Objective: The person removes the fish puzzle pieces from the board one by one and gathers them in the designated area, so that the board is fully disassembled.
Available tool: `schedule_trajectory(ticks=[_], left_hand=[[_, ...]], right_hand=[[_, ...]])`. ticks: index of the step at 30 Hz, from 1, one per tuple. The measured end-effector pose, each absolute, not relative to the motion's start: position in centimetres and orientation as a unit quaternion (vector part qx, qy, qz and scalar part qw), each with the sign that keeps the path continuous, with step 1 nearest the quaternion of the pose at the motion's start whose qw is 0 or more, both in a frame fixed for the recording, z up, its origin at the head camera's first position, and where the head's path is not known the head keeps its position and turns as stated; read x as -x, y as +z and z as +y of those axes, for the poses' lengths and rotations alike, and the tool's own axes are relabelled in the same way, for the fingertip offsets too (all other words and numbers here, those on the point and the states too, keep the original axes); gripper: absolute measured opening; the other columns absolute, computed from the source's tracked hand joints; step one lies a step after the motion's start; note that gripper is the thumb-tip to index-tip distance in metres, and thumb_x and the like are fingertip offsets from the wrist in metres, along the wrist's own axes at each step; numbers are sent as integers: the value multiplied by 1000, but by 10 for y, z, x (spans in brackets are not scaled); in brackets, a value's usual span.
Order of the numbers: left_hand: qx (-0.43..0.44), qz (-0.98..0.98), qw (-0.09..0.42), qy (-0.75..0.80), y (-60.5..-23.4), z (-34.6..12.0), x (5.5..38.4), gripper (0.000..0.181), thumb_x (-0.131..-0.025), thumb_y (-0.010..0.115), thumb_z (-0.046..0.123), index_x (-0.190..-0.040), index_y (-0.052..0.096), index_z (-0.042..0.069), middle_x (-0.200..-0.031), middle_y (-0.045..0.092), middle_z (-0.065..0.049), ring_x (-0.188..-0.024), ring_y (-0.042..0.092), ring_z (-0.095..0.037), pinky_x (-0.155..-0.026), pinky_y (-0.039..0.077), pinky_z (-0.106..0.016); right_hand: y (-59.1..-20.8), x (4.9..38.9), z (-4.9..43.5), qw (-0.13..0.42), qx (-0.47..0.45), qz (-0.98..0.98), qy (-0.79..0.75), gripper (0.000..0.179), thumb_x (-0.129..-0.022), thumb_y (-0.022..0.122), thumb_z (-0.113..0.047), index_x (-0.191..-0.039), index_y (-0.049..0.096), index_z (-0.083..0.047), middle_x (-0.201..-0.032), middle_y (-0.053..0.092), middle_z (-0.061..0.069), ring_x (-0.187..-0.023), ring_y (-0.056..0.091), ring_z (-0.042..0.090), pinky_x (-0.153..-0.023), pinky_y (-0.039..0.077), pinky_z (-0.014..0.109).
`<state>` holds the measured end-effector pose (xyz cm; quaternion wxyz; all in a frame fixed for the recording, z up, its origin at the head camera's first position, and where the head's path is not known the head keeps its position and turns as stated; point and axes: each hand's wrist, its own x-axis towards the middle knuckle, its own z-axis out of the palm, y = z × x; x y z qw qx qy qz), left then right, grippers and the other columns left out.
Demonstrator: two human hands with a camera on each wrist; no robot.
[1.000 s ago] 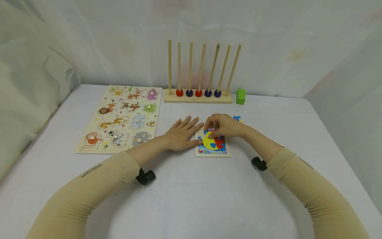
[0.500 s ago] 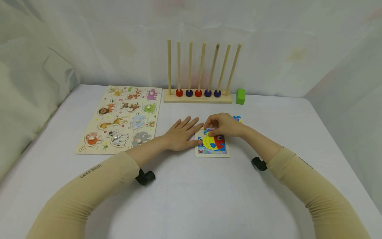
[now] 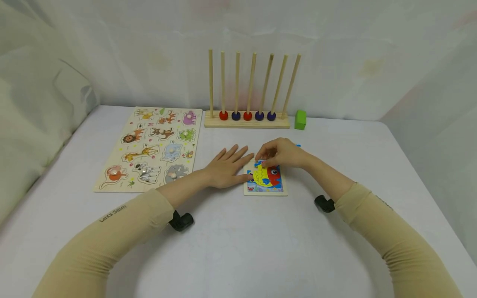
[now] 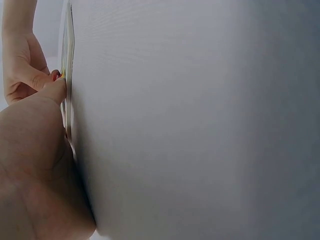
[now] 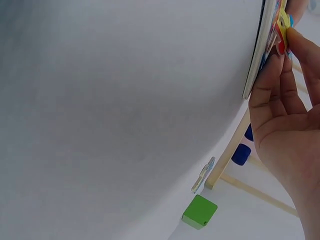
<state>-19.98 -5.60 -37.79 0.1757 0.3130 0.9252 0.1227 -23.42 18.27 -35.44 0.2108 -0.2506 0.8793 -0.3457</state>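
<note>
Pinching yellow-red piece (image 5: pixel 282 25) w/ R hand (image 3: pixel 284 153) at 12 o'clock of puzzle board (image 3: pixel 265 193), prob. for fine control; L hand (image 3: pixel 225 169) spread flat on worktop (image 3: pixel 238 248), thumb on board's 9 o'clock edge, prob. bracing.

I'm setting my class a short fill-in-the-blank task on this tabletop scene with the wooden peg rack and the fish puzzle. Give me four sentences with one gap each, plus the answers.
1. The wooden peg rack has ____ upright pegs.
2. Of the beads on it, ____ are red.
3. The block beside the rack is coloured ____.
4. At the fish puzzle, a puzzle piece is pinched by the person's ____ hand.

Missing words: seven; two; green; right.
</note>
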Motion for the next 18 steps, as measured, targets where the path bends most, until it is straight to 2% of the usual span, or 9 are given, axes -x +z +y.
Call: schedule_trajectory(ticks=[8,18], left_hand=[[-310,926,174,129,-381,-56,201,73,-99,40,60,-160,12,30,-170,-2,2,-158,-9,-26,-127,-5,-55],[-294,929,180,137,-372,-44,198,75,-99,36,63,-160,11,28,-170,0,0,-158,-6,-29,-126,-1,-57]], right_hand=[[-354,235,183,216,249,876,-353,15,-90,70,-17,-105,75,-17,-92,68,4,-87,57,20,-78,49,28],[-354,234,184,214,261,872,-356,15,-91,68,-15,-105,74,-15,-91,67,4,-87,57,18,-81,49,27]])
